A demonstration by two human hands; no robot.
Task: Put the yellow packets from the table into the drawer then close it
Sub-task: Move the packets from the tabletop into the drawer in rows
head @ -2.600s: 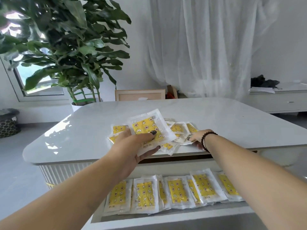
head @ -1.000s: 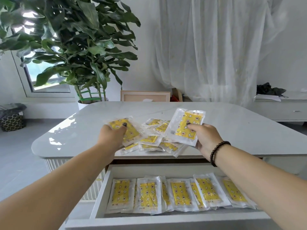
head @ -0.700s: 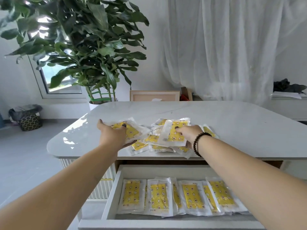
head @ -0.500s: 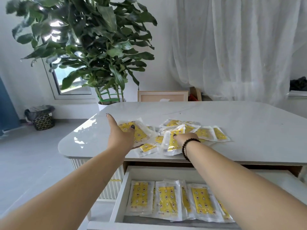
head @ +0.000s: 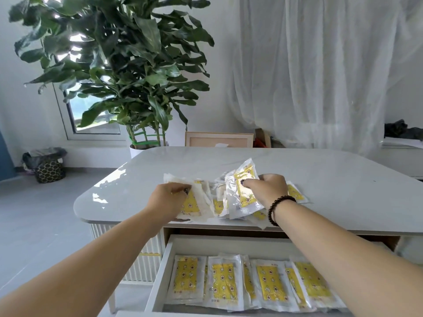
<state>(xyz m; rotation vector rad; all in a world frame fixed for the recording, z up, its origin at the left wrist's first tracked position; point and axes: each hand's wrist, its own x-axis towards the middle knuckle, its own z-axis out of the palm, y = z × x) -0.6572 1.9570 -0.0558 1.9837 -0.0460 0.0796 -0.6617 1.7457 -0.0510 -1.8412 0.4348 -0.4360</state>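
We hold yellow packets above the open drawer.

Our left hand (head: 168, 201) grips one packet (head: 194, 202), our right hand (head: 266, 191) grips another packet (head: 243, 191) over the surface (head: 343, 179); the drawer (head: 167, 266) holds more.

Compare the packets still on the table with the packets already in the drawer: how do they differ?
The packets on the table sit in a loose, overlapping heap; the packets in the drawer lie flat in a row. Some table packets are tilted or gripped by the left hand and right hand; the drawer ones lie untouched. Both sets are clear wrappers with yellow patterned contents.
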